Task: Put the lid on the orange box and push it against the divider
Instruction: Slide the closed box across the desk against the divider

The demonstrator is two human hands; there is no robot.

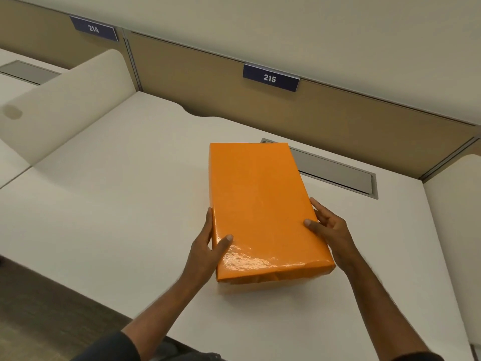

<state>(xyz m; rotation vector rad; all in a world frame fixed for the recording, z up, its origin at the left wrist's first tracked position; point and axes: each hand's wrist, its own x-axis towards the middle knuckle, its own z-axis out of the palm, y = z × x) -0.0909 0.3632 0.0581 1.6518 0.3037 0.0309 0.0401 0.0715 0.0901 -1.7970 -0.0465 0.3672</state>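
Observation:
The orange box (260, 204) lies on the white desk (117, 217) with its glossy lid on top, long side pointing away from me. My left hand (208, 246) grips its near left edge, thumb on the lid. On the near right side, my right hand (328, 227) holds the box with the thumb resting on top. The box's far end overlaps the front of a grey cable hatch (338, 173). The tan divider (234, 100) runs along the back of the desk, a gap away from the box.
A blue number plate 215 (270, 78) hangs on the divider, and plate 214 (95, 28) sits further left. A white side panel (67, 105) separates the left desk. Another white panel (455, 217) bounds the right side. The floor shows at lower left.

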